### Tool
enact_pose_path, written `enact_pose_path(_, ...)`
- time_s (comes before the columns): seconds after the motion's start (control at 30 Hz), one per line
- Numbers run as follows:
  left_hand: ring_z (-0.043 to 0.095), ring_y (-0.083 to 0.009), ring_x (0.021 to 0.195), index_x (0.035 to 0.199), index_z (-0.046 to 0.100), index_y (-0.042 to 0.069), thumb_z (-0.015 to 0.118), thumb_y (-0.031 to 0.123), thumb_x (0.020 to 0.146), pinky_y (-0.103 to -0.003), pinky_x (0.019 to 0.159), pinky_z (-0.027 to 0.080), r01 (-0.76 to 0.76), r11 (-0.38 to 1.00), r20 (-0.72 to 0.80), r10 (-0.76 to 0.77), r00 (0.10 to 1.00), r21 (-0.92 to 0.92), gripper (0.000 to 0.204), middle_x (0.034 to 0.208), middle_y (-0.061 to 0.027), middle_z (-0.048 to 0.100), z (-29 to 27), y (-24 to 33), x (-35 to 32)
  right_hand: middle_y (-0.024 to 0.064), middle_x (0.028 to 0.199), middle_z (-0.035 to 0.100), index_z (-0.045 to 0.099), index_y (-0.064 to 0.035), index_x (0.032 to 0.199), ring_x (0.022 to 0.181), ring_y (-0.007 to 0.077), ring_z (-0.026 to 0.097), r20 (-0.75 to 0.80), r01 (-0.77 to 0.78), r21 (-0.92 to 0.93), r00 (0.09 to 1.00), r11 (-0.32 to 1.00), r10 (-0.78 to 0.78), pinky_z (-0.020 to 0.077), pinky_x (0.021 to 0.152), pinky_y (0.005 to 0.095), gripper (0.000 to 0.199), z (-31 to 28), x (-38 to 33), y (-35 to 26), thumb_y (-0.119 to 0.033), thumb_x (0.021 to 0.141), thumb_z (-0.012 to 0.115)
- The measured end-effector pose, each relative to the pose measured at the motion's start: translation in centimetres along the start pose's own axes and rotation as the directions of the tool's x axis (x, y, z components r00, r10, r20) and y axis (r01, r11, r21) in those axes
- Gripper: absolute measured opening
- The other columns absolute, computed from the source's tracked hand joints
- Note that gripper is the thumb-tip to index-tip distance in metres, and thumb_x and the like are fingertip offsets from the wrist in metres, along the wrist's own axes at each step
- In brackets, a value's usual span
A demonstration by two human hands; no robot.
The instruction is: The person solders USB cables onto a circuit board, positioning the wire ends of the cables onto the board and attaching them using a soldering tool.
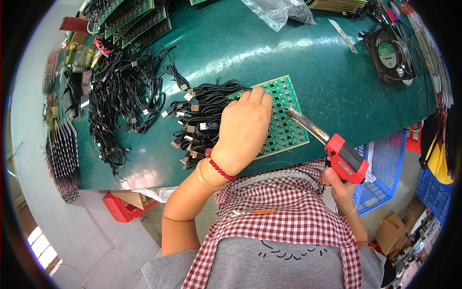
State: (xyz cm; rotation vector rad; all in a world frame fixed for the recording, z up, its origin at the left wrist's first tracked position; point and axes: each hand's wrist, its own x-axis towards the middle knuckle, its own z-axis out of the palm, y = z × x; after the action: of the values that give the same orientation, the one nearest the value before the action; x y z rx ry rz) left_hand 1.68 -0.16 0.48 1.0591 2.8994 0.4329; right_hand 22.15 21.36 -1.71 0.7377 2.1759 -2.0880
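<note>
A green circuit board panel (288, 126) with rows of small black parts lies on the table in front of me. My left hand (246, 123) bends over its left half, fingers curled down and pressed together; what they pinch is hidden beneath them. Black USB cables (199, 113) lie bunched beside that hand, plugs pointing left, and some run under it. My right hand (338, 185) grips the handle of a red and black soldering gun (345, 158). Its metal barrel slants up and left, the tip over the board just right of my left fingers.
A big heap of black cables (127, 91) covers the table's left side. Stacked circuit boards (137, 21) stand at the far left. A clear plastic bag (279, 12), a metal ruler (342, 36) and a black fan (389, 54) lie along the far side. Blue crates (385, 173) sit below the right edge.
</note>
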Motion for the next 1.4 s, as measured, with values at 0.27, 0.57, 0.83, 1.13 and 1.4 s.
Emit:
enact_pose_path(0.27,0.06,-0.0247,0.077,0.083,0.054,0.005,0.063,0.01,0.08,-0.036,0.065,0.048,0.033,0.999,0.021,-0.033,0.999,-0.02,0.011,0.083,-0.0085,0.053,0.3,0.4,-0.1,0.0066,0.106,0.062,0.059,0.0005,0.116,0.092,0.015,0.058,-0.011,-0.05,0.032,0.999,0.998,0.05,0.0467,0.081,0.0292,0.039,-0.3,-0.3,0.5,-0.005,0.08,0.071)
enact_pose_path(0.57,0.059,-0.0247,0.079,0.082,0.055,0.005,0.064,0.009,0.077,-0.036,0.066,0.049,-0.003,0.999,0.016,0.004,1.0,-0.036,0.011,0.082,-0.0082,0.053,0.3,0.3,0.0,0.0051,0.065,0.054,0.051,0.004,0.113,0.053,0.0119,0.048,0.019,0.084,-0.071,0.996,0.994,-0.083,0.0413,0.052,0.0273,0.027,-0.2,-0.3,0.8,-0.002,0.088,0.056)
enact_pose_path(0.83,0.057,-0.0246,0.082,0.078,0.056,0.005,0.064,0.007,0.075,-0.035,0.068,0.05,-0.101,0.993,0.025,0.103,0.994,-0.053,0.009,0.082,-0.0075,0.054,0.2,-0.3,0.4,0.0043,0.099,0.063,0.061,-0.0001,0.111,0.086,0.0127,0.057,0.058,-0.065,-0.005,0.996,0.998,0.065,0.0468,0.076,0.0277,0.032,-0.5,-0.9,0.8,-0.007,0.081,0.071)
enact_pose_path(1.13,0.056,-0.0252,0.083,0.079,0.057,0.005,0.063,0.008,0.075,-0.035,0.068,0.05,-0.118,0.991,0.037,0.12,0.992,-0.059,0.008,0.082,-0.0076,0.054,0.1,-0.5,0.5,0.0037,0.067,0.054,0.054,-0.0014,0.082,0.056,0.0105,0.05,0.037,0.026,-0.052,0.999,0.998,-0.024,0.041,0.052,0.0255,0.008,0.7,-0.5,-0.2,-0.004,0.086,0.06)
enact_pose_path(1.4,0.056,-0.0251,0.084,0.078,0.058,0.004,0.062,0.009,0.076,-0.036,0.069,0.05,-0.138,0.988,0.05,0.141,0.989,-0.062,0.007,0.081,-0.008,0.054,0.1,-0.6,0.7,0.0034,0.069,0.056,0.056,-0.0004,0.084,0.058,0.0101,0.051,0.058,0.059,-0.132,0.997,0.99,-0.052,0.0412,0.053,0.0251,0.006,0.5,-0.6,0.4,-0.004,0.086,0.061)
